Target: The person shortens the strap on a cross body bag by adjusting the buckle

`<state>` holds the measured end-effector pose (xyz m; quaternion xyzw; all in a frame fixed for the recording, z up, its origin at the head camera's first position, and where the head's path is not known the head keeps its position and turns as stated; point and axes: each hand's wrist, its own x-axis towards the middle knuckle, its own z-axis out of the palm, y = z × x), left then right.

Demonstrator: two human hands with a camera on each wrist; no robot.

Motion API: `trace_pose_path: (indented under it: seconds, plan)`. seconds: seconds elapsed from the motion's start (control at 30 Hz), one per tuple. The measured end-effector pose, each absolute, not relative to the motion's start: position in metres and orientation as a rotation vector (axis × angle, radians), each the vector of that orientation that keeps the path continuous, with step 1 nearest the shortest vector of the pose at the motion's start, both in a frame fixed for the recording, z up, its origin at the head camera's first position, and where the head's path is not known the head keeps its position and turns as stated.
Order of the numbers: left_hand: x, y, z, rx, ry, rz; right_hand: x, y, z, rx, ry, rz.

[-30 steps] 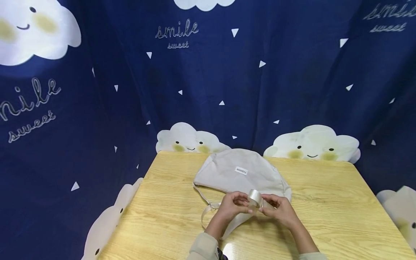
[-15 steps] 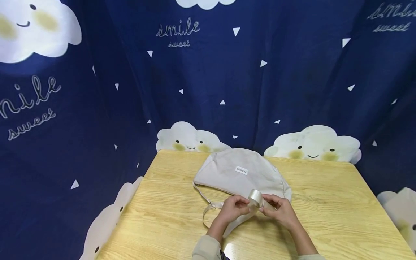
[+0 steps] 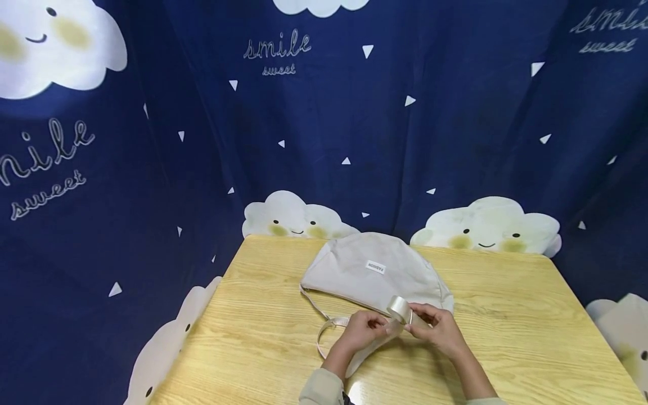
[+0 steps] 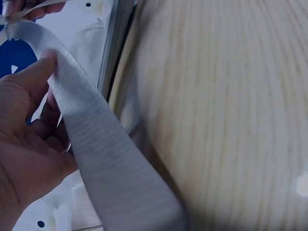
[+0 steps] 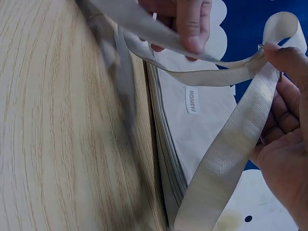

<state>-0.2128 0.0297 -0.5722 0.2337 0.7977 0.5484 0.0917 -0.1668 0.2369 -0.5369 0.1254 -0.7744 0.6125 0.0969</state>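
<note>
A pale beige bag [image 3: 405,281] with a small "FASHION" label [image 3: 376,266] lies on the table, its straight edge facing me. Its wide strap [image 5: 221,154] is raised off the tabletop between both hands. My left hand [image 3: 362,332] pinches the strap between thumb and fingers, as the left wrist view also shows. My right hand [image 3: 436,326] pinches it at a small metal slider [image 5: 261,50], mostly hidden by the thumb. Past that slider the strap bends into an upright loop [image 3: 398,308]. The other stretch of strap hangs down toward the tabletop.
The wooden table [image 3: 516,315] reaches out on both sides of the bag. A navy curtain [image 3: 324,124] with cloud prints stands behind and around it. A thinner strap section [image 3: 319,339] curls on the table left of my left hand.
My left hand has shifted slightly toward me, with its fingers drawn in closer on the strap. The right hand and the loop have hardly moved, and the bag lies where it was.
</note>
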Motion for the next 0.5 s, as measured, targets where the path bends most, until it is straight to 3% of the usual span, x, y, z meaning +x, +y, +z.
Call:
trace_pose_path:
  seconds: [0.5]
  plan:
    - [-0.218, 0.004, -0.554, 0.625, 2.381, 1.730, -0.166, 0.236, -0.533, 0.256, -2.318, 1.686]
